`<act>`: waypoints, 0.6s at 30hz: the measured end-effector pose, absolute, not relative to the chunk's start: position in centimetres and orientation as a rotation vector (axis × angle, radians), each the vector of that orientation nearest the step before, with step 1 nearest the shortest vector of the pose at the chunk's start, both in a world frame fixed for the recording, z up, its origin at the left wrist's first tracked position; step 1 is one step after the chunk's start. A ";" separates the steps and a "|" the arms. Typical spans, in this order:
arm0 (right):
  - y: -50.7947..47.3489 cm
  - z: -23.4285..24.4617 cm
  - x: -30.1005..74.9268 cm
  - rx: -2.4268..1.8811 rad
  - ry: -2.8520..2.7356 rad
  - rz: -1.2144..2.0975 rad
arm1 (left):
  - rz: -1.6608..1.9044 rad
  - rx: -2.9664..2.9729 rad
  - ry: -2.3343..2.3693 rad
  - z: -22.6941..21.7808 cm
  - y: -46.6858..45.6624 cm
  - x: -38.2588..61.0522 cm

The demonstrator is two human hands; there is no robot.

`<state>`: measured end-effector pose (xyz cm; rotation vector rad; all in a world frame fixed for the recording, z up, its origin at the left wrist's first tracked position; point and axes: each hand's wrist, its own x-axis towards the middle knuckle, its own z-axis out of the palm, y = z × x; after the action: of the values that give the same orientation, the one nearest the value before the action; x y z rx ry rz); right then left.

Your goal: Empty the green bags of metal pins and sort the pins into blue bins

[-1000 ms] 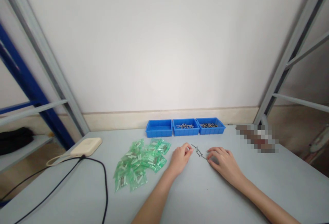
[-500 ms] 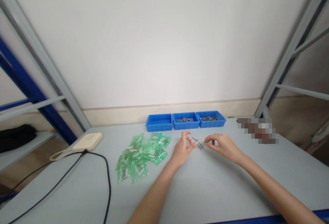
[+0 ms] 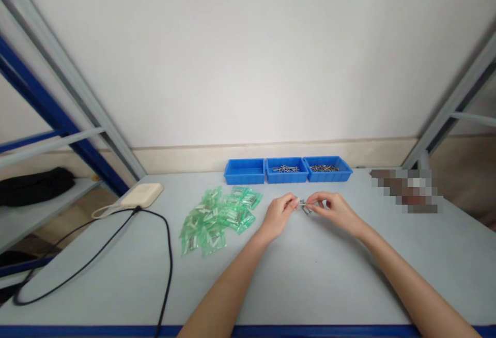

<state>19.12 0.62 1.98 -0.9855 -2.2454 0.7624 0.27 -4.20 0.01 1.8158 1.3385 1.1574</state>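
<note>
A grey table (image 3: 310, 281) carries three blue bins (image 3: 288, 170) along its far edge and green plastic bags (image 3: 217, 219) left of centre. A small metal part (image 3: 305, 208) is pinched between the fingertips of the left hand (image 3: 277, 216) and right hand (image 3: 336, 210) (its detail is too small to tell); it could be dropped if the pinch is loosened.

Metal piece (image 3: 305, 206): dull grey, slight sheen. Blue plastic bins (image 3: 245, 171): smooth, semi-gloss. Metal pins (image 3: 284, 169): shiny. Green bags (image 3: 217, 219): thin glossy plastic, see-through. Table top (image 3: 310, 281): smooth, matt. Cream pad (image 3: 141, 195): matt plastic. Black cable (image 3: 171, 255): matt.
</note>
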 end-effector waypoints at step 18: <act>0.0 1.5 18.2 -0.904 -2.220 0.932 | 1.174 1.633 1.392 -0.4 -4.1 0.6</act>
<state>18.23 0.00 1.49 -0.9043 -2.2205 0.9322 0.57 -4.14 -0.41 1.6328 1.3917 1.1736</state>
